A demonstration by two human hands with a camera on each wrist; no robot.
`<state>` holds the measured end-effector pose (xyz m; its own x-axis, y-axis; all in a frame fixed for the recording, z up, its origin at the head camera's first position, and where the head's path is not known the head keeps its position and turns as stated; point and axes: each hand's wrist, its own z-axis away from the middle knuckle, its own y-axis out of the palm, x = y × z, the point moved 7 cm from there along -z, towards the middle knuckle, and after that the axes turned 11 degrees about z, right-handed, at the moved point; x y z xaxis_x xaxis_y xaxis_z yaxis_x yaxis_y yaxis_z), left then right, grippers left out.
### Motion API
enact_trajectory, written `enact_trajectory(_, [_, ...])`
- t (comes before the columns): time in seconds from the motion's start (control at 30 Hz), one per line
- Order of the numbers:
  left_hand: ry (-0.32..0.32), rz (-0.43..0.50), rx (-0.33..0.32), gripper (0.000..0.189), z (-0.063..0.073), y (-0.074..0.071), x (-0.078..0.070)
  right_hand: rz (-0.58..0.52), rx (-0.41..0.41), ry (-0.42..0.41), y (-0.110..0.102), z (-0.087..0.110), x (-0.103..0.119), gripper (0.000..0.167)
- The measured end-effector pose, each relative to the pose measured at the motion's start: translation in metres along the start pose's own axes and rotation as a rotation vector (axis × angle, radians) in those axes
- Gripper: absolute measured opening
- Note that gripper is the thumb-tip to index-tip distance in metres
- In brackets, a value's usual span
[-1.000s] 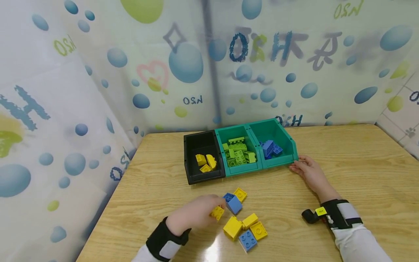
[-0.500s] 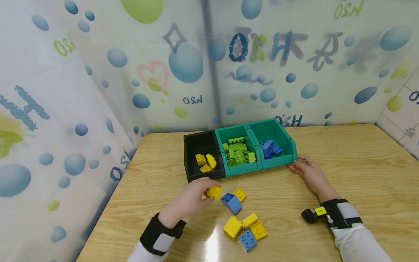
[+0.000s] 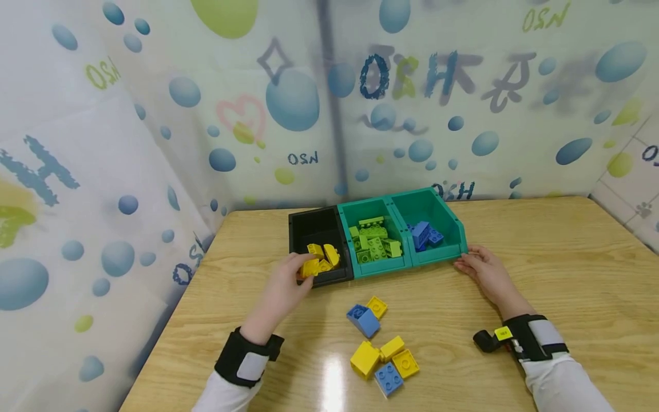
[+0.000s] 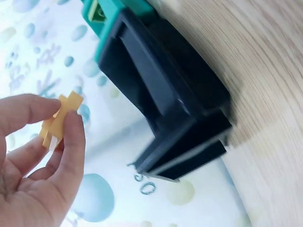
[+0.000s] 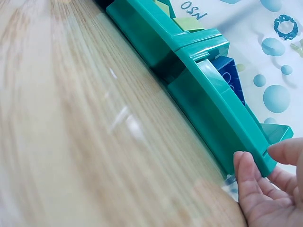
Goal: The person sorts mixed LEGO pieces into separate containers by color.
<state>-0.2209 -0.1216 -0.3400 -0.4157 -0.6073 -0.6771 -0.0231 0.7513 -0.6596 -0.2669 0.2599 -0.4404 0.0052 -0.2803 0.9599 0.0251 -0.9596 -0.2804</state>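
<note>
My left hand (image 3: 280, 290) pinches a yellow toy brick (image 3: 310, 268) between thumb and fingers, at the front left rim of the black bin (image 3: 332, 278). The left wrist view shows this brick (image 4: 64, 118) held beside the bin's wall. Inside the bin lie several yellow bricks (image 3: 332, 255). My right hand (image 3: 486, 276) grips the front right corner of the right teal bin (image 3: 440, 253), thumb and fingers on either side in the right wrist view. That bin holds several blue bricks (image 3: 421, 233).
The middle teal bin (image 3: 383, 265) contains several green bricks (image 3: 377, 247). Loose on the wooden table (image 3: 453, 320) lie blue bricks (image 3: 368, 323) and several yellow bricks (image 3: 365, 359) in front of the bins. A patterned curtain (image 3: 288, 171) hangs behind the table.
Carrying the yellow brick, my left hand has moved forward and left from beside the loose bricks to the black bin's front rim. The right hand stays at the teal bin's corner.
</note>
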Motion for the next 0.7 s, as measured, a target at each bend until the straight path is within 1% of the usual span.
enact_trajectory(0.07, [-0.016, -0.027, -0.012, 0.038, -0.003, -0.002, 0.004, -0.008, 0.002, 0.002, 0.0, 0.0, -0.001, 0.042])
enact_trajectory(0.13, [-0.017, -0.066, -0.014, 0.038, -0.008, -0.002, 0.007, -0.013, 0.002, -0.002, 0.0, 0.0, -0.001, 0.041])
enact_trajectory(0.27, [-0.004, -0.129, -0.019, 0.038, -0.019, 0.002, 0.012, -0.024, 0.004, -0.017, 0.0, 0.0, -0.001, 0.042])
enact_trajectory(0.33, [-0.01, -0.159, -0.016, 0.037, -0.024, 0.005, 0.015, -0.028, 0.003, -0.02, 0.001, 0.0, -0.001, 0.042])
enact_trajectory(0.4, [-0.031, -0.192, -0.006, 0.036, -0.028, 0.009, 0.02, -0.04, 0.004, -0.022, 0.001, 0.0, 0.0, 0.042])
enact_trajectory(0.5, [-0.068, -0.236, 0.022, 0.035, -0.033, 0.014, 0.023, -0.069, 0.004, -0.023, 0.001, 0.001, 0.0, 0.04])
enact_trajectory(0.57, [-0.08, -0.257, 0.041, 0.035, -0.037, 0.018, 0.023, -0.08, 0.0, -0.025, 0.001, 0.001, 0.0, 0.038])
enact_trajectory(0.7, [-0.074, -0.304, 0.062, 0.033, -0.042, 0.025, 0.023, -0.075, -0.002, -0.029, 0.001, 0.002, 0.0, 0.037])
